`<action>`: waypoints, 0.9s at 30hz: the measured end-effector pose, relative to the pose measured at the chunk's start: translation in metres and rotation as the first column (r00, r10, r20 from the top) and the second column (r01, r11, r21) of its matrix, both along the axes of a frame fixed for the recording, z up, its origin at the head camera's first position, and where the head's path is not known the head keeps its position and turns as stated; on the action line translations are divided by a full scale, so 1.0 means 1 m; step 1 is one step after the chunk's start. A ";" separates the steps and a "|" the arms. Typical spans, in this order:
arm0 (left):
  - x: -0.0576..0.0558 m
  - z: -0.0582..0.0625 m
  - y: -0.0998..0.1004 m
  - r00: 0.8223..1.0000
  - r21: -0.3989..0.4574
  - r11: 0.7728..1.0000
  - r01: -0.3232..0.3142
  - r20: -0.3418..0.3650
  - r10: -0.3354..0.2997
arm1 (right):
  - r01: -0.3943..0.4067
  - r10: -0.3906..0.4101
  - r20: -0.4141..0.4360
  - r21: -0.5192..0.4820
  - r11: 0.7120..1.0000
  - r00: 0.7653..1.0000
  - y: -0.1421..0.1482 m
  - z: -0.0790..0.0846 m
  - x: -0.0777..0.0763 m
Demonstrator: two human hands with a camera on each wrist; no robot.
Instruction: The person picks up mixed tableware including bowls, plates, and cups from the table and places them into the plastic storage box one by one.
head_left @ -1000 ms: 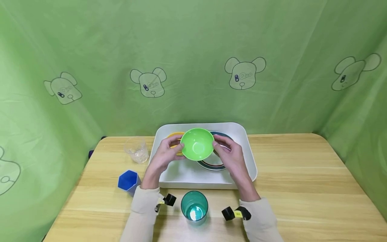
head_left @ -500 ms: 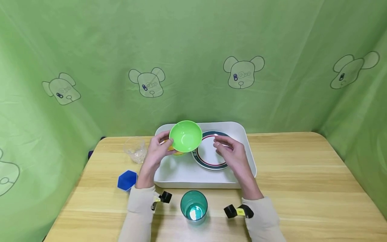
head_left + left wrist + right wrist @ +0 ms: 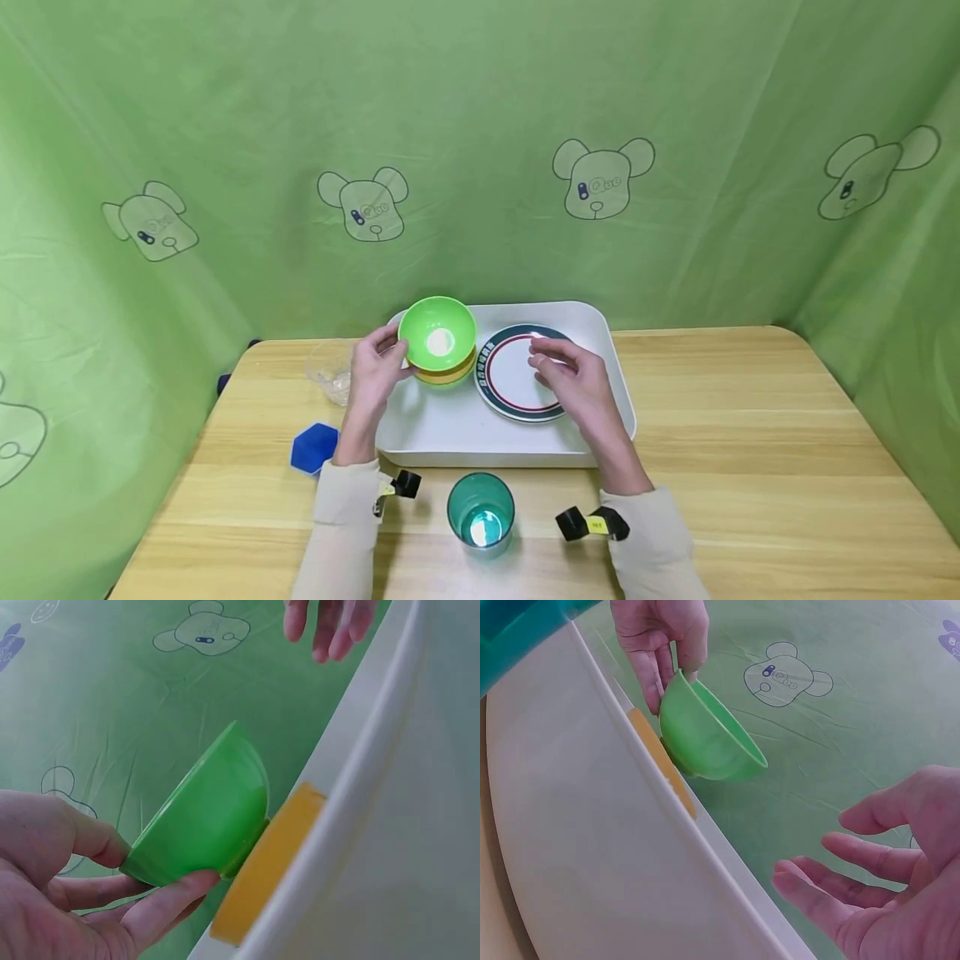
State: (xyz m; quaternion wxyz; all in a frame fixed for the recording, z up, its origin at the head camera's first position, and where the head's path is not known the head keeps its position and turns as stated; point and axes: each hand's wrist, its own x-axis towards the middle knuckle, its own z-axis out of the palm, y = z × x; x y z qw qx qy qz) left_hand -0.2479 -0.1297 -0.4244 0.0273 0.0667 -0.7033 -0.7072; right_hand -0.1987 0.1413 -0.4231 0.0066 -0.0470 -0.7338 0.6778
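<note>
My left hand [image 3: 375, 367] pinches the left rim of a light-green bowl [image 3: 438, 333], thumb on the near side. In the left wrist view the green bowl [image 3: 206, 814] has its base right at the top of a round yellow dish [image 3: 266, 866]. This yellow dish [image 3: 447, 377] sits in the left part of a white tray [image 3: 480, 460], mostly covered by the bowl in the head view. My right hand [image 3: 576, 379] hovers over a white plate [image 3: 517, 375] with a dark-teal, red-lined rim. Its fingers [image 3: 840, 892] are loosely bent and hold nothing.
A teal tumbler [image 3: 482, 512] stands in front of the tray, between the forearms. To the left are a blue hexagonal cup [image 3: 315, 448] and a clear glass [image 3: 327, 373], partly behind the left hand. A green curtain [image 3: 480, 150] hangs behind the wooden table [image 3: 750, 458].
The right hand has let go of the green bowl and stays over the plate. The left hand has carried the bowl leftward, from the tray's middle to over the yellow dish.
</note>
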 end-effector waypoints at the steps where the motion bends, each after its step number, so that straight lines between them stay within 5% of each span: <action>1: -0.001 -0.001 0.000 1.000 -0.003 1.000 -0.007 0.000 0.007 | 0.000 0.000 0.001 -0.001 1.000 1.000 0.000 0.000 0.000; 13: -0.003 -0.007 -0.001 0.997 -0.080 0.994 -0.077 0.002 0.077 | -0.001 0.001 0.019 -0.003 1.000 1.000 0.002 0.000 0.000; 27: -0.003 -0.012 -0.003 0.987 -0.296 0.945 -0.137 -0.116 0.107 | -0.020 0.020 0.022 0.017 1.000 1.000 0.010 -0.001 0.000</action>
